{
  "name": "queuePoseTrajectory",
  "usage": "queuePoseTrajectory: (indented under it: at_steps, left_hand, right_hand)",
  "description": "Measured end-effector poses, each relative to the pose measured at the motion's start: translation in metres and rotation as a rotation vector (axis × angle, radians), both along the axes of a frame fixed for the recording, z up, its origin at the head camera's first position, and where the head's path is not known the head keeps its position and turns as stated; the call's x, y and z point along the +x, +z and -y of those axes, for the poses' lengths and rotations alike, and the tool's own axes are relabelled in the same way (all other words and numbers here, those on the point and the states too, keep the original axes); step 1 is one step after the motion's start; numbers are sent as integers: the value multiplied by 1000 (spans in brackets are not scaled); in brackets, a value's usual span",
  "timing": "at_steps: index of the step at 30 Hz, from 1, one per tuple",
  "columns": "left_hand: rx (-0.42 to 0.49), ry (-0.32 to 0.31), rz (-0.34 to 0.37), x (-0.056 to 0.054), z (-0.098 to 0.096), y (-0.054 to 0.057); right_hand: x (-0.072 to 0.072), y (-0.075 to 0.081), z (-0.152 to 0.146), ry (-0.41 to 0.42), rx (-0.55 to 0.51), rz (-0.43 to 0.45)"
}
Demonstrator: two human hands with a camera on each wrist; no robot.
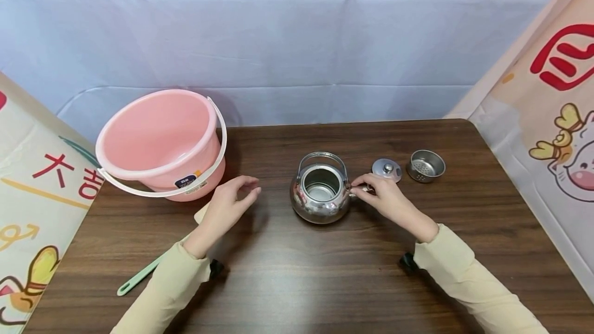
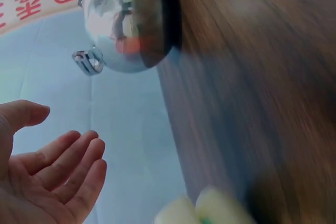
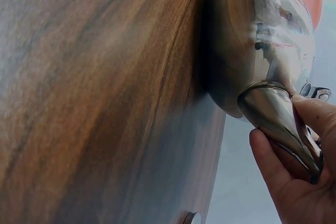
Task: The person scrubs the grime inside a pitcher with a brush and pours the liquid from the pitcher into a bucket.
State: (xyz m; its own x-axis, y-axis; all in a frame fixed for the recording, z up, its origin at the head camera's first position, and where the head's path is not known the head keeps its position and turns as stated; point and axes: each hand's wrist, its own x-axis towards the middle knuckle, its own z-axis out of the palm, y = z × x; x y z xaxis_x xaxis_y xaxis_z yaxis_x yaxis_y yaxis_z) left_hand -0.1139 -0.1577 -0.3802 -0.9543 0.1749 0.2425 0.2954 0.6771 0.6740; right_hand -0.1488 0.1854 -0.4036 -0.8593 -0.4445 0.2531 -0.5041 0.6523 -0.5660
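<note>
A shiny steel teapot (image 1: 320, 213) stands upright and lidless on the table, its wire handle raised over the open mouth. My right hand (image 1: 387, 197) pinches the teapot's spout (image 3: 278, 124) between thumb and fingers, as the right wrist view shows. To the left, my left hand (image 1: 227, 205) hovers apart from the teapot, holding nothing. Its fingers (image 2: 79, 177) are relaxed and slightly bent, with the thumb spread away. Behind my right hand lies the steel lid (image 1: 387, 168), partly hidden by that hand. A small perforated steel strainer (image 1: 427, 165) sits right of the lid.
At the table's back left is a pink bucket (image 1: 158, 133), its white handle hanging forward. A long green-handled tool (image 1: 139, 278) with a cream end lies under my left forearm. Pale cloth (image 1: 297, 45) hangs behind the dark wood table (image 1: 297, 282).
</note>
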Motion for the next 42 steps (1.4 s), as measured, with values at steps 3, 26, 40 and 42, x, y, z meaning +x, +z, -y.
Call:
queuePoseTrajectory:
  at_steps: [3, 26, 40, 42]
  left_hand:
    - [62, 5, 49, -5, -7, -1]
    - [288, 2, 386, -28, -54, -12]
    - [559, -18, 605, -29, -76, -18]
    - [543, -21, 621, -28, -78, -17]
  right_hand:
    - [0, -1, 0, 0, -1, -6]
    - [0, 1, -1, -45, -16, 99]
    - [2, 3, 3, -96, -176, 302]
    - [2, 3, 3, -101, -191, 324]
